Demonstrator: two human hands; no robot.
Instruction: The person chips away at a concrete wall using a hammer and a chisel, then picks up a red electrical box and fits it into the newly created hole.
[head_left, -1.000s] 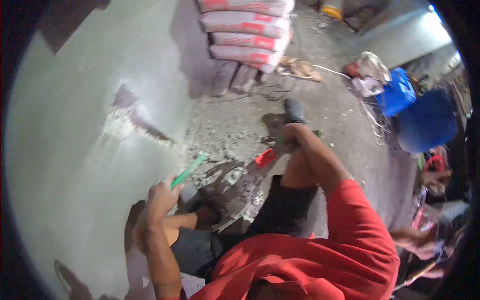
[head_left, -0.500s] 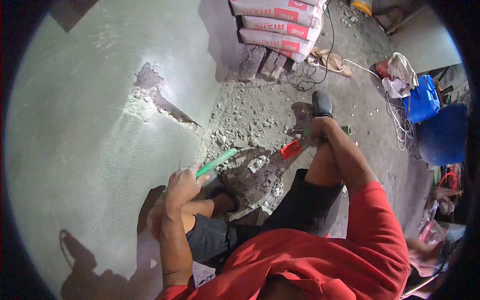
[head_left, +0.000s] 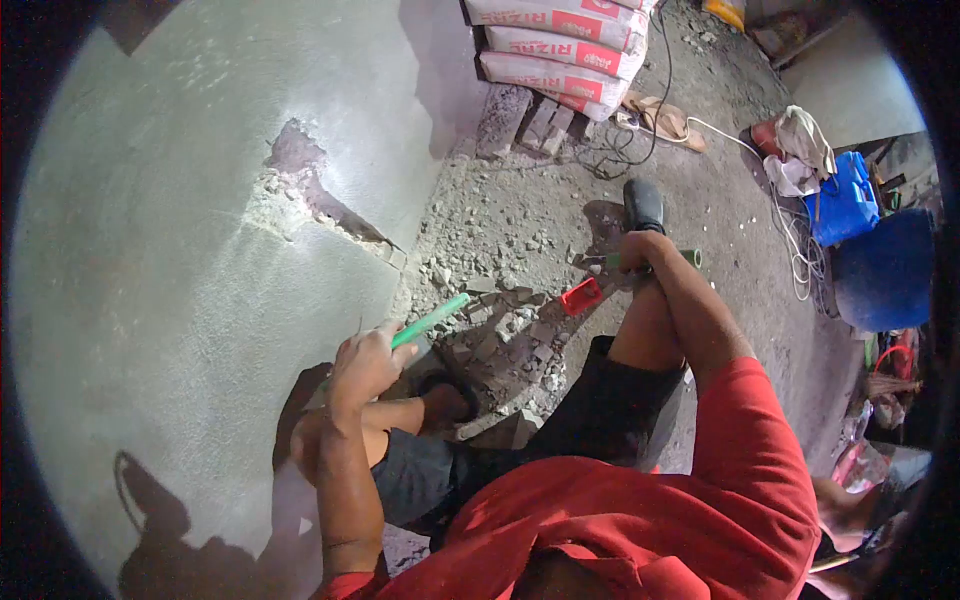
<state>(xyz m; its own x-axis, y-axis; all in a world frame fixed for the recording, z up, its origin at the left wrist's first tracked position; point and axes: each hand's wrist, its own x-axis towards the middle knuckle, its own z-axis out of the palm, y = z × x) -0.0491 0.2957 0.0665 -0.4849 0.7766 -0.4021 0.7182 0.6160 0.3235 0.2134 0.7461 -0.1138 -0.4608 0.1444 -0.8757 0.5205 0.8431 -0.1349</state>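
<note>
My left hand [head_left: 368, 365] is closed around one end of a light green bar [head_left: 432, 319], which points up and right over the rubble beside the wall. Its exact kind does not show. My right hand [head_left: 640, 250] is by my shoe [head_left: 643, 205], closed on a green-handled tool [head_left: 690, 259]. A round green end sticks out to the right, and a thinner part shows on the left; the fingers hide its middle. Below that hand, a red plastic box [head_left: 580, 297] lies on the debris. The grey plastered wall [head_left: 200, 330] has a broken-out jagged cavity [head_left: 322, 196] running down to its base.
Rubble [head_left: 490, 240] covers the floor along the wall. Stacked cement bags [head_left: 555, 75] stand ahead, with a black cable [head_left: 625, 160] beside them. At right are a blue jerrycan [head_left: 845, 200], a blue tub [head_left: 885, 270] and a white cord [head_left: 785, 225].
My right hand and its tool have shifted slightly upward. My left hand and the green bar are almost in the same place.
</note>
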